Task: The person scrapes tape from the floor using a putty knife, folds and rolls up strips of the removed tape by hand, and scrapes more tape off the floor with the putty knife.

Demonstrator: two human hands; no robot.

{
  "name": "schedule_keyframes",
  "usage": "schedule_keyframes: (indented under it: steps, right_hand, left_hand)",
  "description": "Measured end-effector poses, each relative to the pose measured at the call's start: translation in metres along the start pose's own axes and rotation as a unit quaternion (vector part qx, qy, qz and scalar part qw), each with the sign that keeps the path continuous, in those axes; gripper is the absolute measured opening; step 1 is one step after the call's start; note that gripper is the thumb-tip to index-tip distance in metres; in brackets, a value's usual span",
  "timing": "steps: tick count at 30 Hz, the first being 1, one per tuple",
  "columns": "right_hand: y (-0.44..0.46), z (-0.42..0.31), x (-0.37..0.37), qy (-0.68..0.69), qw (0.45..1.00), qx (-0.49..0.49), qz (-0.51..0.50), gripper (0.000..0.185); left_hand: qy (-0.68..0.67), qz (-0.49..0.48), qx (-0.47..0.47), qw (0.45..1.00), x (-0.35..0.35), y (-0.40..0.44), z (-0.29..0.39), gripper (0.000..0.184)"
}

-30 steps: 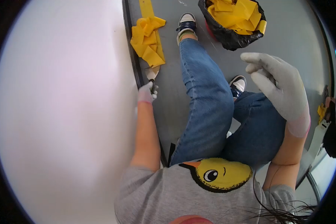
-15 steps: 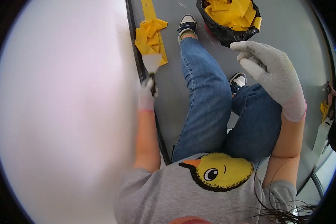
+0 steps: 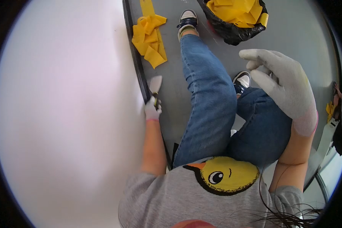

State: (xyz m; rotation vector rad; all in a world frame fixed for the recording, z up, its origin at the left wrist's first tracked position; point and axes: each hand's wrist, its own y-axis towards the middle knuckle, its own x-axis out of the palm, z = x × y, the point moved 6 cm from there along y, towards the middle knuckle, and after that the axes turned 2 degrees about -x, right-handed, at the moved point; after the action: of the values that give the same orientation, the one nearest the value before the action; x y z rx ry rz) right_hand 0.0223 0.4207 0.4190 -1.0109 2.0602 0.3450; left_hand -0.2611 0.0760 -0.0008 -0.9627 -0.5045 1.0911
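Floor [image 3: 174, 76] was grey. A white wall [image 3: 72, 114] filled the left of the view; black trim [image 3: 135, 53] ran along its foot. Yellow tape [image 3: 150, 36] lay on the floor just beside the trim: a crumpled heap over a flat strip running to the upper edge. A black bag [image 3: 233, 36] stood open at upper right, heaped with yellow pieces. Left shoe [image 3: 188, 19] was between tape and bag; right shoe [image 3: 242, 81] was nearer the body.

Left arm was stretched forward along the trim. Left grip [image 3: 152, 109], gloved, was closed on the handle of a scraper [image 3: 155, 84], blade pointing at the tape but apart from it. Could not tell whether the blade touched the floor. Right grip [image 3: 283, 83], also gloved, was raised, fingers curved inward, thumb apart from forefinger: loosely open.
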Motion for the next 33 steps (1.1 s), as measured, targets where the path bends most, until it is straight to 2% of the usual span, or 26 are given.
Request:
schedule_keyframes:
  steps: [3, 5, 9, 11, 13, 15, 17, 19, 21, 22, 25, 29, 30, 31, 33]
  right_hand:
    - [-0.001, 0.004, 0.001, 0.001, 1.000, -0.010, 0.016, 0.035]
    - [-0.002, 0.005, 0.002, -0.006, 1.000, -0.011, 0.022, 0.034]
    - [-0.001, 0.003, 0.006, -0.007, 0.999, -0.032, 0.021, 0.032]
    - [-0.002, 0.007, 0.010, -0.005, 0.999, -0.035, 0.019, 0.031]
    - [-0.001, 0.012, 0.014, -0.007, 0.999, -0.037, 0.021, 0.029]
    - [-0.001, 0.011, 0.015, -0.021, 0.999, -0.036, 0.026, 0.030]
    - [-0.004, 0.011, 0.018, -0.023, 0.999, -0.029, 0.026, 0.031]
    - [0.002, 0.030, 0.023, 0.002, 1.000, 0.000, 0.014, 0.032]
    - [0.005, 0.035, 0.025, -0.012, 1.000, 0.013, -0.003, 0.033]
    - [0.005, 0.035, 0.028, -0.023, 1.000, 0.019, -0.009, 0.033]
    - [0.011, 0.035, 0.032, -0.021, 0.999, -0.004, -0.029, 0.033]
    - [0.017, 0.029, 0.035, -0.041, 0.998, -0.020, -0.035, 0.033]
    - [0.018, 0.029, 0.036, -0.050, 0.998, -0.024, -0.037, 0.033]
    - [0.019, 0.029, 0.038, -0.059, 0.997, -0.028, -0.039, 0.032]
    - [0.021, 0.034, 0.041, -0.056, 0.997, -0.028, -0.039, 0.032]
  left_hand:
    - [-0.069, -0.002, 0.016, 0.997, 0.040, 0.032, 0.064, 0.021]
    - [0.036, -0.016, -0.027, 0.999, 0.042, 0.041, 0.094, 0.022]
    - [0.140, -0.036, 0.119, 0.982, 0.036, 0.022, 0.124, 0.025]
    - [0.165, -0.025, 0.185, 0.969, 0.025, -0.007, 0.103, 0.028]
    - [0.111, -0.079, 0.180, 0.974, 0.014, -0.041, 0.061, 0.030]
    - [0.035, -0.100, 0.106, 0.989, -0.005, -0.068, -0.001, 0.035]
    - [-0.004, -0.067, 0.019, 0.998, -0.033, -0.097, -0.066, 0.039]
    - [-0.011, -0.099, -0.030, 0.995, -0.060, -0.118, -0.121, 0.040]
    - [-0.038, -0.045, -0.058, 0.997, -0.105, -0.121, -0.183, 0.038]
    - [-0.053, -0.021, -0.070, 0.996, -0.119, -0.117, -0.202, 0.037]
    - [-0.065, -0.059, -0.080, 0.993, -0.127, -0.109, -0.211, 0.031]
    - [0.051, -0.074, -0.031, 0.995, -0.082, -0.067, -0.135, 0.022]
    - [-0.024, -0.018, -0.099, 0.995, -0.067, -0.049, -0.115, 0.021]
    - [-0.024, -0.066, -0.073, 0.995, -0.050, -0.028, -0.089, 0.020]
    - [-0.085, -0.046, -0.008, 0.995, -0.009, 0.000, -0.033, 0.022]
